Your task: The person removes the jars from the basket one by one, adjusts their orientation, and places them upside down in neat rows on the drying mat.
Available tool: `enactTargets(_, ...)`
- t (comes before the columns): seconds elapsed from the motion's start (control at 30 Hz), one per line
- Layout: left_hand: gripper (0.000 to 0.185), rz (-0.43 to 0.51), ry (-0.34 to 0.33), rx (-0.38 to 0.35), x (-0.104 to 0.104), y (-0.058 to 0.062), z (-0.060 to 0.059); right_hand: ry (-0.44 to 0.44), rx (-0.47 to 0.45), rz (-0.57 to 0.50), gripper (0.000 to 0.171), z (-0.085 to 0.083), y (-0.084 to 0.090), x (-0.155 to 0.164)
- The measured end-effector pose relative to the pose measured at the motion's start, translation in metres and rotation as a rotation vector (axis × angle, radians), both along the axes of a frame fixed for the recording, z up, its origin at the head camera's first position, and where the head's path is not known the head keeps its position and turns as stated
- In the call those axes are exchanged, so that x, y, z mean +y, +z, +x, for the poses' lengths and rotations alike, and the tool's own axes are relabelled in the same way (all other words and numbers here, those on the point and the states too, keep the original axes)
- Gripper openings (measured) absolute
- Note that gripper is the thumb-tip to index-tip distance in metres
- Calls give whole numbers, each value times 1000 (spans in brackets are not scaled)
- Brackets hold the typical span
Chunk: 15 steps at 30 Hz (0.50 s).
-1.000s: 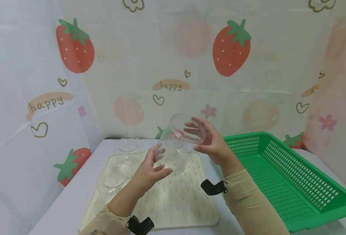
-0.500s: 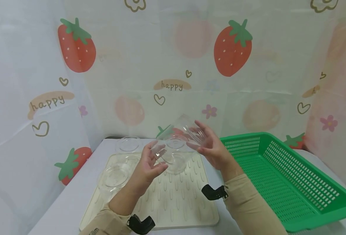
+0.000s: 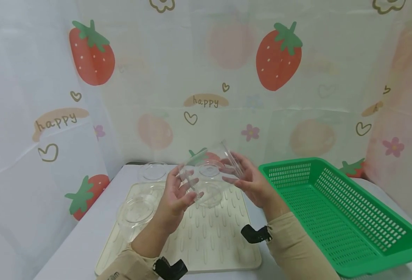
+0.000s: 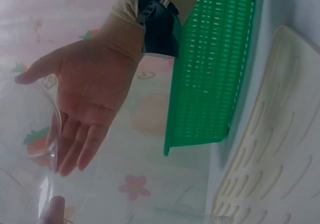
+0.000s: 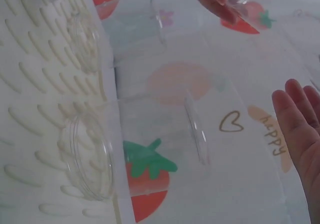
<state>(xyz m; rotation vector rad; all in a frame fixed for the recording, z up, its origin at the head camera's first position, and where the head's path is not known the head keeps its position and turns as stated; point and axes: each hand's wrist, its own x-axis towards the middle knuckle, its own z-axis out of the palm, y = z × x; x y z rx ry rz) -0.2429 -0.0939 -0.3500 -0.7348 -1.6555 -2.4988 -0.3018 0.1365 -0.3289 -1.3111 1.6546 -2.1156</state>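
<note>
Change: against the two earlier head views we find the clear glass jar [image 3: 211,168] lowered and tipped further, its rim now swung toward the right of the frame. We judge it is being turned over between the hands.
Left hand [image 3: 177,196]: centre of the frame; fingers curled round the jar's base end, gripping it.
Right hand [image 3: 249,179]: just right of centre; fingers straight, palm at the jar's rim [image 4: 54,129], steadying rather than clasping.
Jar: held in the air above the cream drying mat [image 3: 213,237]; we see nothing inside it.
Mat, lower centre: carries a clear bowl [image 3: 135,216] at its left edge, empty as far as we can tell.
Green basket [image 3: 349,217], right of frame: we see no contents.
Farther, centre left: another clear glass vessel [image 3: 153,172] stands beyond the mat; contents indistinct.
</note>
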Motion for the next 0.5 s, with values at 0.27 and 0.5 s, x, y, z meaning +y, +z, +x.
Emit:
enactTargets(0.27,87,-35,64,-47,-4,3,0,-160,-66,161,104,2,4,8)
enactTargets(0.5,88,-144,126,-69,-8,0,-2,-294,59,155,95,5,20,10)
